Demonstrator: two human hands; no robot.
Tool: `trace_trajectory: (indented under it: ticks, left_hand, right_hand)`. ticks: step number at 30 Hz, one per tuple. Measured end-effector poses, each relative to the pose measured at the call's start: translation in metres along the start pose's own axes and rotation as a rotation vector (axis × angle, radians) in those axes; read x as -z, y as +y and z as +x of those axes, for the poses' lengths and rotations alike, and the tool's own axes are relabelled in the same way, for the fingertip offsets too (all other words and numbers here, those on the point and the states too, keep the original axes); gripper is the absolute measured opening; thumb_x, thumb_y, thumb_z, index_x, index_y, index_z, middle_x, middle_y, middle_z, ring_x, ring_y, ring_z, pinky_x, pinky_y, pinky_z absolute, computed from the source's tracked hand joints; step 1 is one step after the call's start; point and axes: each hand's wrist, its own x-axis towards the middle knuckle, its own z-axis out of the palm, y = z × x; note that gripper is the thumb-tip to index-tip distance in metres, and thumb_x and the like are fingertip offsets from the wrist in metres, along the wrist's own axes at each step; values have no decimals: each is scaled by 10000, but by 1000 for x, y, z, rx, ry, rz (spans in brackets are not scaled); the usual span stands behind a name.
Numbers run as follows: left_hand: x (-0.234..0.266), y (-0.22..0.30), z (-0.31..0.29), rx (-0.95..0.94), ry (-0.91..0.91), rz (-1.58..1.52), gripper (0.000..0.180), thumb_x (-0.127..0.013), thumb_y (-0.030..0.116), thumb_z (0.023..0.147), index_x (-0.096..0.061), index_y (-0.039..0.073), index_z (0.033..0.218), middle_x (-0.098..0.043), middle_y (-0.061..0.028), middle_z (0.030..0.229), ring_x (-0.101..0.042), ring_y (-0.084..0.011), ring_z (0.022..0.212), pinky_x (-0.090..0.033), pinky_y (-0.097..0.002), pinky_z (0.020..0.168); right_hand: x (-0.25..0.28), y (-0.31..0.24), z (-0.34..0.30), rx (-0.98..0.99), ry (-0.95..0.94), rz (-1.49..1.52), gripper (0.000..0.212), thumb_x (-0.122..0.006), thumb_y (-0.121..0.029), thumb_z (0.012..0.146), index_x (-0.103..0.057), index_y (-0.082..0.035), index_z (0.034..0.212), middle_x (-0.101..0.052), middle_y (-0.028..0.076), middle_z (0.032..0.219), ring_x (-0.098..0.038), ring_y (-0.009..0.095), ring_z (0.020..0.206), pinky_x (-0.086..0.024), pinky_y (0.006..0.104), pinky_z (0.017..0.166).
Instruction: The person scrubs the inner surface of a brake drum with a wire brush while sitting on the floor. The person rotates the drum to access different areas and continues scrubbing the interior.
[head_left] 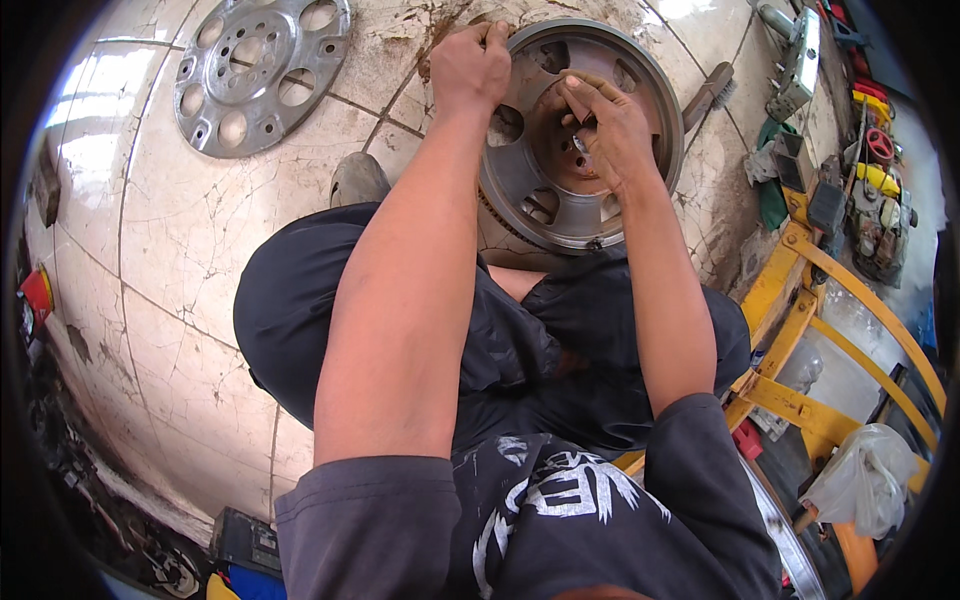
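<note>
A round metal flywheel (635,205) with cut-out windows, a toothed edge and a rust-brown centre lies in front of my crossed legs. My left hand (468,68) is closed at its upper left rim, its fingertips partly hidden. Over the hub, my right hand (618,135) pinches a small flat brown piece (576,101), perhaps folded sandpaper, between thumb and fingers. Bolt holes show just below those fingers. To the left, a thinner grey metal disc (225,85) with large round holes lies on the tiles, touched by neither hand.
A wooden-handled wire brush (708,97) lies right of the flywheel on the cracked, stained tiles (190,250). A yellow metal frame (790,400) with a plastic bag (868,480) stands close on my right. Beyond are a metal block (797,65) and a small engine (880,225).
</note>
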Motion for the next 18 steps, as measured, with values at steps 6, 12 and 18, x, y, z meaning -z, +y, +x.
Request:
trace_trajectory:
  ticks: [6, 12, 18]
  left_hand:
    - [0, 4, -2, 31, -2, -20, 408, -586, 382, 991, -796, 47, 1087, -735, -272, 1093, -686, -461, 1067, -520, -482, 975]
    - [-5, -7, 1, -5, 38, -15, 422, -606, 443, 994, -806, 88, 1103, -748, -257, 1044, -699, -440, 1031, -522, -458, 938]
    - [-7, -12, 5, 18, 0, 51, 418, -601, 450, 992, -810, 104, 1100, -745, -265, 1038, -697, -441, 1031, -522, -462, 934]
  right_hand:
    - [4, 2, 4, -66, -39, 78, 234, -798, -158, 945, -750, -52, 1148, -727, -1, 944, -643, 109, 855, -511, 307, 797]
    - [7, 7, 9, -44, -39, 83, 227, -782, -135, 955, -750, -54, 1165, -743, 4, 1001, -659, 115, 898, -518, 313, 827]
    - [8, 8, 9, 68, -28, -142, 191, -778, -130, 950, -781, -62, 1129, -763, 7, 984, -685, 122, 870, -543, 351, 816]
